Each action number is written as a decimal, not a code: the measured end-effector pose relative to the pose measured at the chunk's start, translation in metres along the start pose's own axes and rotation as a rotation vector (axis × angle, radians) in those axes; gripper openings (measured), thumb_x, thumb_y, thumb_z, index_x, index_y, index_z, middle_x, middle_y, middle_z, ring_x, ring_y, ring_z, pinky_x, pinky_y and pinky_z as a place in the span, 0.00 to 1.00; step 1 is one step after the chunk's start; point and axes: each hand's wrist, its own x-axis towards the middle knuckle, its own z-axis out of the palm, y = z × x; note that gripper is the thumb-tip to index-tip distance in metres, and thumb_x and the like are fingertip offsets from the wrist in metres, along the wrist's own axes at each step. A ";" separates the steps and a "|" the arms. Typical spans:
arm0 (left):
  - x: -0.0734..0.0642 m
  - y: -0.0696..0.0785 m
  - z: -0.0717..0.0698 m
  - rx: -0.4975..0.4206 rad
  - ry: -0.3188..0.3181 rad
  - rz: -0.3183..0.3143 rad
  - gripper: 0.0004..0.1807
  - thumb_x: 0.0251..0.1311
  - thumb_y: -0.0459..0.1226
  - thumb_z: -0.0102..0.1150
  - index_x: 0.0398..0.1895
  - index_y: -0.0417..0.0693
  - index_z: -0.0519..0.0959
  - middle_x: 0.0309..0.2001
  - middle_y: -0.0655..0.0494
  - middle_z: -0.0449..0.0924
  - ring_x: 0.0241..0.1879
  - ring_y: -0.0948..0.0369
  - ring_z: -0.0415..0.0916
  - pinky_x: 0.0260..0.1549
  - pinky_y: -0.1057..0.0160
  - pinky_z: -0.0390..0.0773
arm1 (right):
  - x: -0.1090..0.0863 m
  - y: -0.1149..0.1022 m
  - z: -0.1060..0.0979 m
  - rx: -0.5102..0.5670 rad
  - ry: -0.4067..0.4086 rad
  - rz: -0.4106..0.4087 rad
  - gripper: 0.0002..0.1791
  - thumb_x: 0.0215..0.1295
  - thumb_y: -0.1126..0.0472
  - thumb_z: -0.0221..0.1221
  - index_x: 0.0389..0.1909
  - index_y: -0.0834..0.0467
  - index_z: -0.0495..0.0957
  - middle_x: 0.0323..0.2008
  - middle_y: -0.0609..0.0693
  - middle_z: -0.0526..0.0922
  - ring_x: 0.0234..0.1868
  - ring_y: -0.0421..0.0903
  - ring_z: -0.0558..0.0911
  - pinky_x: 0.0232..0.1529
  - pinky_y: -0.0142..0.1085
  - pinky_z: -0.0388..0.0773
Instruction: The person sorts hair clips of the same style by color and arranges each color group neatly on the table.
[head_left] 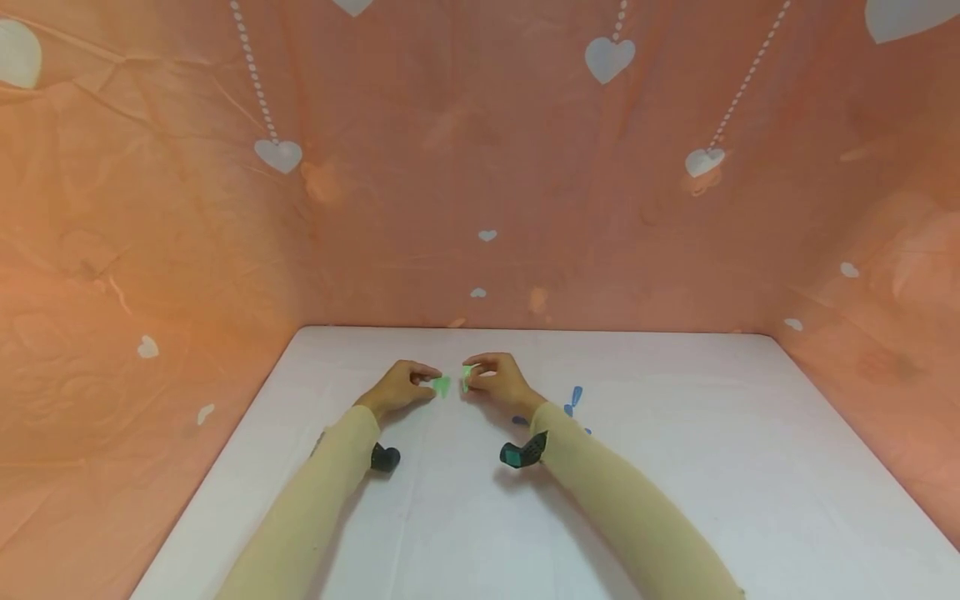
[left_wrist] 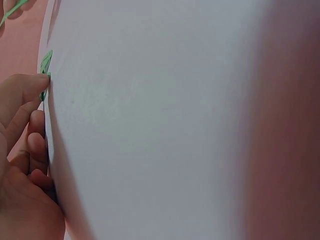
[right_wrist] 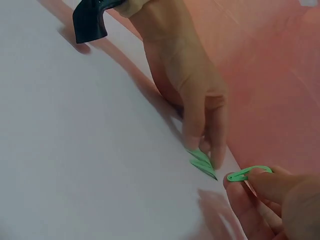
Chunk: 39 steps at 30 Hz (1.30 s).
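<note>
Between thumb and fingers, my left hand pinches green snap hair clips, bunched with their tips pointing toward the other hand. In the left wrist view these clips are partly hidden by the fingertips. My right hand pinches a single green snap hair clip, its rounded end sticking out past the thumb. The two hands face each other just above the far part of the white table, with a small gap between the clips. Several blue hair clips lie on the table beside and behind the right wrist.
The white table reaches back to an orange cloth with white hearts, which hangs behind and at both sides. A dark wrist device sits on the left sleeve, and another one on the right sleeve.
</note>
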 end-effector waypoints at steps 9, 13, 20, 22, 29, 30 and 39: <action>0.001 0.000 -0.002 -0.010 -0.008 0.015 0.19 0.61 0.31 0.65 0.57 0.40 0.82 0.57 0.44 0.81 0.52 0.54 0.70 0.53 0.59 0.69 | 0.007 -0.001 0.018 0.091 0.027 0.044 0.19 0.61 0.79 0.58 0.55 0.76 0.75 0.33 0.55 0.80 0.26 0.39 0.81 0.34 0.33 0.85; 0.002 -0.001 -0.002 -0.007 -0.007 0.031 0.20 0.61 0.31 0.65 0.57 0.39 0.82 0.59 0.43 0.81 0.51 0.55 0.70 0.52 0.61 0.70 | 0.009 0.000 0.024 0.119 0.036 0.048 0.19 0.60 0.80 0.57 0.54 0.77 0.75 0.34 0.55 0.79 0.24 0.40 0.80 0.31 0.31 0.84; 0.005 -0.002 -0.001 -0.014 -0.008 0.019 0.21 0.60 0.31 0.65 0.57 0.40 0.82 0.58 0.44 0.81 0.50 0.55 0.69 0.51 0.61 0.69 | 0.011 0.004 0.030 0.014 0.058 0.081 0.19 0.57 0.79 0.59 0.52 0.73 0.78 0.33 0.53 0.78 0.25 0.40 0.78 0.27 0.29 0.80; 0.005 -0.003 -0.001 -0.015 -0.004 0.016 0.20 0.60 0.31 0.65 0.57 0.40 0.82 0.58 0.44 0.81 0.50 0.55 0.69 0.51 0.61 0.69 | 0.010 0.004 0.031 -0.063 0.062 0.068 0.18 0.58 0.78 0.60 0.51 0.71 0.79 0.34 0.54 0.79 0.27 0.40 0.78 0.27 0.29 0.79; 0.005 -0.004 0.000 -0.017 0.005 0.021 0.20 0.59 0.31 0.66 0.57 0.40 0.83 0.58 0.44 0.81 0.50 0.55 0.69 0.51 0.61 0.69 | 0.008 0.004 0.031 -0.349 0.101 0.001 0.15 0.61 0.71 0.65 0.49 0.66 0.83 0.36 0.55 0.83 0.37 0.43 0.78 0.42 0.32 0.76; 0.005 -0.004 0.001 -0.017 0.006 0.019 0.20 0.59 0.31 0.66 0.57 0.40 0.83 0.58 0.44 0.81 0.50 0.55 0.69 0.51 0.61 0.69 | 0.008 0.005 0.031 -0.361 0.100 -0.005 0.15 0.60 0.71 0.65 0.49 0.67 0.83 0.35 0.55 0.83 0.37 0.43 0.78 0.42 0.33 0.76; 0.004 -0.004 0.001 0.001 0.012 0.039 0.20 0.60 0.30 0.66 0.56 0.39 0.83 0.56 0.43 0.81 0.49 0.55 0.69 0.49 0.63 0.68 | 0.009 0.005 0.030 -0.414 0.070 -0.002 0.15 0.61 0.70 0.66 0.49 0.68 0.83 0.38 0.58 0.85 0.39 0.45 0.79 0.44 0.34 0.76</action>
